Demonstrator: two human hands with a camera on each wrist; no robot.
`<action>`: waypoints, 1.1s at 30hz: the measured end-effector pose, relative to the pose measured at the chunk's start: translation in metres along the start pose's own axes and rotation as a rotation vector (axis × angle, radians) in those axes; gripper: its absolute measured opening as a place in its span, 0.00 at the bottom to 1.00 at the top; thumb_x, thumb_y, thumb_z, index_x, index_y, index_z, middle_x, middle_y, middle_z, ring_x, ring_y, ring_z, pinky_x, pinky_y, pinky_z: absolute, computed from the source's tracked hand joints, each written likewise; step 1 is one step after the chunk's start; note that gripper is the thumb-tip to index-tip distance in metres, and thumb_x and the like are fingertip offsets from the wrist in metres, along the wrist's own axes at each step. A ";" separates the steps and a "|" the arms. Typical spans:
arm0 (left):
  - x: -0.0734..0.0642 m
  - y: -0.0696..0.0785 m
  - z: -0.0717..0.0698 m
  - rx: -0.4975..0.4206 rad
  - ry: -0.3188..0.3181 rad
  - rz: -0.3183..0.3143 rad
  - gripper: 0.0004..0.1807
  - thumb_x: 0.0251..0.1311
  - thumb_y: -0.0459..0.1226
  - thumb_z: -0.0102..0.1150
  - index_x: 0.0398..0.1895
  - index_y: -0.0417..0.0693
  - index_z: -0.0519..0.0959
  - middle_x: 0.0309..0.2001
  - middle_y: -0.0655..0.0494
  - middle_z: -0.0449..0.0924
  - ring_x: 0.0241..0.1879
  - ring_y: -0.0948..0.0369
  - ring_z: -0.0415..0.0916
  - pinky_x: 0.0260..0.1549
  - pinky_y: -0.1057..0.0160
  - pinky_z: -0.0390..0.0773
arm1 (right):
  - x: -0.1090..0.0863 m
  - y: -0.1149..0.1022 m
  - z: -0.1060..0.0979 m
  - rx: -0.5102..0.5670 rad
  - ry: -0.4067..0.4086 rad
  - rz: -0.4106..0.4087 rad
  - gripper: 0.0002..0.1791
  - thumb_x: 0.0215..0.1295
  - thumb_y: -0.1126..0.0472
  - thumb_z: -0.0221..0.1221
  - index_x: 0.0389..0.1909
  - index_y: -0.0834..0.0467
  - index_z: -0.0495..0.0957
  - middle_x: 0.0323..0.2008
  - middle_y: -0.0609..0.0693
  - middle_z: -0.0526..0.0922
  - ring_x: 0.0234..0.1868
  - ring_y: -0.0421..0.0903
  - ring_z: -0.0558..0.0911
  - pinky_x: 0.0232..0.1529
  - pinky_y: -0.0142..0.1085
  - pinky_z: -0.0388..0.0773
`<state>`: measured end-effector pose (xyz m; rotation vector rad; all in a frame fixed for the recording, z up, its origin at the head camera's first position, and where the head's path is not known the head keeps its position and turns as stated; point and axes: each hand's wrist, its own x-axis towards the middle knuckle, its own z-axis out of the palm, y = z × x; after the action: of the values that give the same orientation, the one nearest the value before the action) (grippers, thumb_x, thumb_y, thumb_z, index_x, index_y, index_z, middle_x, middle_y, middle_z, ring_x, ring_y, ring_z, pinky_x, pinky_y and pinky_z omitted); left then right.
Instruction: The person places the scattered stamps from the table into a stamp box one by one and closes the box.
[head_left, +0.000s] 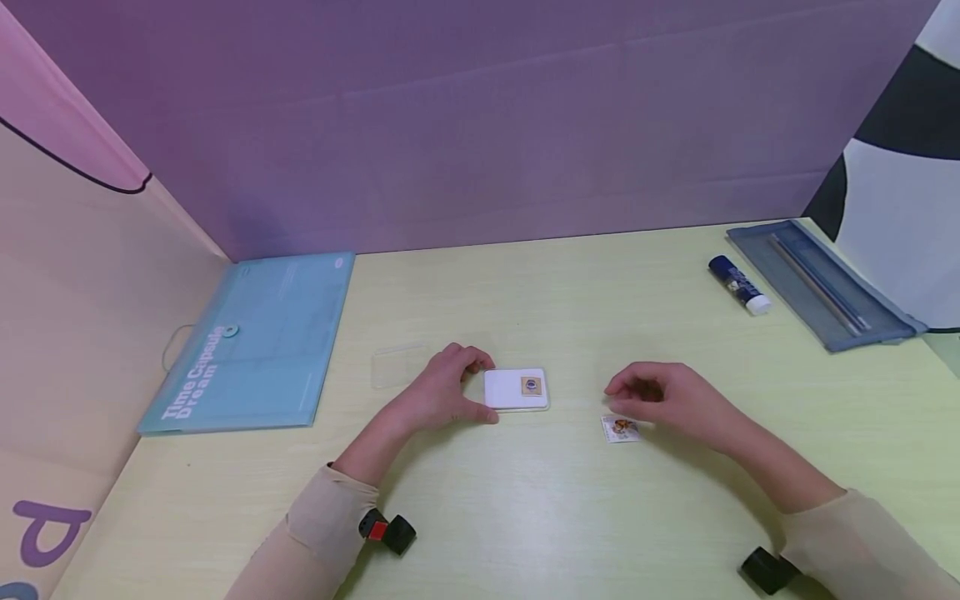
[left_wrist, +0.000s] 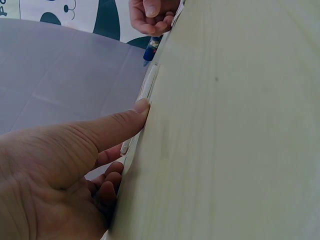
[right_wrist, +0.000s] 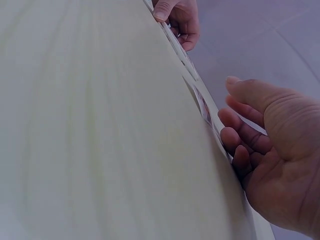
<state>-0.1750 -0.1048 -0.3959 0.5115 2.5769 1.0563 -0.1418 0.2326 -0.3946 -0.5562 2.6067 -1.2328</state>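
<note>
A small flat white card [head_left: 506,390] with rounded corners lies on the table, a small tan picture sticker [head_left: 531,386] on its right half. My left hand [head_left: 453,390] holds the card at its left end, thumb on the near edge and fingers at the far edge. In the left wrist view, the thumb [left_wrist: 122,127] presses along the card's side. My right hand [head_left: 671,400] is just above and beside a small picture stamp [head_left: 621,429] lying on the table. Its fingers are loosely bent, with nothing visible between them.
A clear plastic lid [head_left: 397,367] lies left of the card. Farther left is a blue document folder [head_left: 255,350]. At the back right are a glue stick [head_left: 738,285] and a dark blue translucent pouch [head_left: 821,283]. A purple panel [head_left: 510,133] stands behind the table.
</note>
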 end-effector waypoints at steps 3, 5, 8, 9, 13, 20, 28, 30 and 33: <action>0.000 0.000 0.000 -0.003 0.001 -0.002 0.34 0.44 0.39 0.83 0.55 0.50 0.76 0.49 0.55 0.69 0.50 0.55 0.66 0.52 0.56 0.70 | -0.003 0.001 -0.001 0.007 0.001 -0.003 0.08 0.64 0.60 0.69 0.42 0.55 0.84 0.33 0.47 0.79 0.35 0.45 0.75 0.34 0.31 0.73; 0.000 0.000 0.000 -0.004 0.001 -0.005 0.34 0.44 0.39 0.83 0.55 0.51 0.76 0.49 0.55 0.69 0.50 0.55 0.65 0.52 0.56 0.70 | -0.004 0.001 -0.001 0.012 0.001 -0.001 0.08 0.64 0.60 0.69 0.42 0.55 0.84 0.33 0.47 0.79 0.35 0.45 0.75 0.33 0.31 0.73; 0.000 0.000 0.000 -0.003 0.001 -0.008 0.33 0.44 0.39 0.83 0.55 0.51 0.76 0.48 0.55 0.69 0.50 0.55 0.65 0.51 0.56 0.70 | -0.007 0.003 -0.002 0.016 0.001 0.000 0.08 0.63 0.60 0.70 0.42 0.54 0.84 0.33 0.46 0.79 0.34 0.44 0.75 0.34 0.31 0.73; 0.000 0.000 0.000 -0.001 0.002 -0.009 0.33 0.44 0.39 0.83 0.55 0.51 0.76 0.48 0.55 0.69 0.50 0.55 0.65 0.51 0.56 0.70 | -0.008 0.004 -0.002 0.014 0.001 -0.002 0.09 0.63 0.60 0.70 0.42 0.54 0.84 0.33 0.46 0.79 0.34 0.44 0.75 0.34 0.31 0.73; 0.000 0.001 -0.001 0.003 0.003 -0.010 0.34 0.44 0.39 0.83 0.55 0.50 0.76 0.48 0.54 0.69 0.49 0.55 0.66 0.51 0.56 0.70 | -0.009 0.005 -0.002 0.021 -0.003 -0.003 0.09 0.61 0.60 0.71 0.42 0.54 0.84 0.33 0.46 0.79 0.34 0.44 0.75 0.33 0.31 0.73; -0.001 0.002 0.000 0.011 -0.001 -0.010 0.34 0.45 0.38 0.83 0.57 0.49 0.76 0.49 0.55 0.69 0.50 0.55 0.66 0.52 0.56 0.71 | -0.010 0.006 -0.002 0.021 -0.015 -0.022 0.11 0.60 0.60 0.72 0.42 0.54 0.84 0.31 0.46 0.78 0.32 0.43 0.75 0.31 0.31 0.71; 0.000 0.001 0.000 0.008 0.002 -0.012 0.34 0.44 0.38 0.83 0.56 0.50 0.76 0.49 0.55 0.69 0.50 0.55 0.65 0.51 0.56 0.71 | -0.010 0.005 -0.001 0.007 -0.049 -0.012 0.16 0.56 0.55 0.75 0.43 0.53 0.83 0.31 0.46 0.77 0.31 0.42 0.74 0.31 0.31 0.71; 0.000 0.001 0.000 0.009 0.002 -0.009 0.34 0.45 0.39 0.83 0.56 0.50 0.76 0.49 0.55 0.69 0.50 0.55 0.65 0.51 0.56 0.71 | -0.010 0.005 -0.001 -0.004 -0.051 -0.017 0.16 0.56 0.53 0.75 0.43 0.53 0.83 0.31 0.46 0.77 0.32 0.42 0.74 0.32 0.31 0.71; 0.000 0.001 0.000 0.008 0.002 -0.007 0.34 0.45 0.39 0.83 0.56 0.50 0.76 0.49 0.55 0.69 0.50 0.55 0.65 0.51 0.56 0.71 | -0.010 0.005 -0.002 -0.029 -0.054 -0.033 0.16 0.55 0.54 0.75 0.43 0.52 0.83 0.32 0.45 0.77 0.34 0.43 0.74 0.34 0.31 0.71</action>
<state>-0.1748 -0.1039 -0.3951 0.5030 2.5833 1.0455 -0.1341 0.2409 -0.3972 -0.6313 2.5846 -1.1754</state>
